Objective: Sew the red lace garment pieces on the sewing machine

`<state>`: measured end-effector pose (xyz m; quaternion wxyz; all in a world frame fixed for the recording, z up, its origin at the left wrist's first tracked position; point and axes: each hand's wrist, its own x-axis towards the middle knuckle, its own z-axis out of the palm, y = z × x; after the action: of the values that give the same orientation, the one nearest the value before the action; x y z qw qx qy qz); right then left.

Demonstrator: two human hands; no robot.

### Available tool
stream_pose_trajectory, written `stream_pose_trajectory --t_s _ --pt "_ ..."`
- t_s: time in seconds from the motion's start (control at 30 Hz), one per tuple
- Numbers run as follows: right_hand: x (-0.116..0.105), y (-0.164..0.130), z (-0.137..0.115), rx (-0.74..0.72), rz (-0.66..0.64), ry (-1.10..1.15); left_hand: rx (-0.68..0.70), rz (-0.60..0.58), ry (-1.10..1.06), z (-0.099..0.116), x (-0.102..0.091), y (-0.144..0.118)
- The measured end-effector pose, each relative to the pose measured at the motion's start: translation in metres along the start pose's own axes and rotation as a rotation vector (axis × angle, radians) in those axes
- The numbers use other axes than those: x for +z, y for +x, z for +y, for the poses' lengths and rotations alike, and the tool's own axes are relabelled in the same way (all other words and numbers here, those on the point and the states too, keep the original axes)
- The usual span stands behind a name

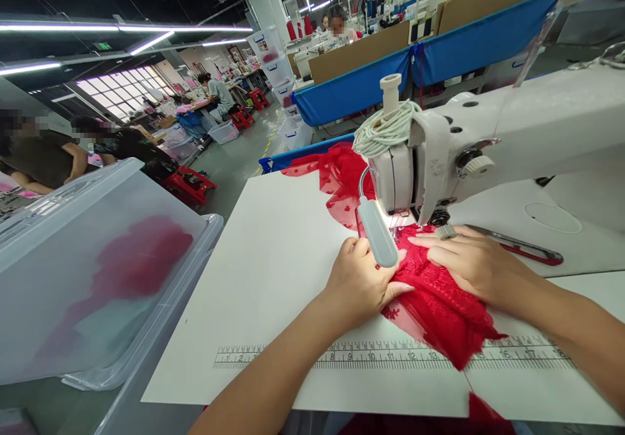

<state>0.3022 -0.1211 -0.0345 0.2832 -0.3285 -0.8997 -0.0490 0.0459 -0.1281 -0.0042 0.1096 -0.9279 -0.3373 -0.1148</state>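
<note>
Red lace fabric [439, 292] lies under the needle area of a white sewing machine [527, 122], with sheer mesh bunched behind the machine head. My left hand [361, 282] is at the fabric's left edge, fingers curled and thumb against the red cloth, closed on it. A grey lamp [378, 234] covers part of those fingers. On the other side, my right hand [471, 262] lies flat on the lace, fingers stretched toward the presser foot [394, 233]. Red-handled thread snips [530, 249] rest on the machine bed, just past my right wrist.
The white tabletop [234, 279] has a printed ruler [351, 355] along its front. A translucent plastic bin [97, 279] with red cloth inside stands at the left. Coiled pale cord [383, 132] sits on the machine head. Several people work at other tables farther back.
</note>
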Motion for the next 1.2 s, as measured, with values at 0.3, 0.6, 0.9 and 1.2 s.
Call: stream_pose_trajectory --t_s 0.3,0.6,0.9,1.2 --pt "-0.008 0.002 -0.003 -0.031 -0.016 -0.016 0.204 -0.041 -0.12 -0.006 -0.008 0.005" --pt "-0.014 0.004 -0.009 -0.06 -0.01 0.083 0.108 -0.068 -0.131 0.006 -0.011 0.003" --pt "-0.007 -0.004 -0.009 -0.009 -0.004 0.102 0.091 0.075 -0.03 0.02 -0.001 -0.008" --pt "-0.007 0.001 -0.01 -0.037 0.027 0.063 0.03 0.104 -0.057 0.024 0.0 -0.007"
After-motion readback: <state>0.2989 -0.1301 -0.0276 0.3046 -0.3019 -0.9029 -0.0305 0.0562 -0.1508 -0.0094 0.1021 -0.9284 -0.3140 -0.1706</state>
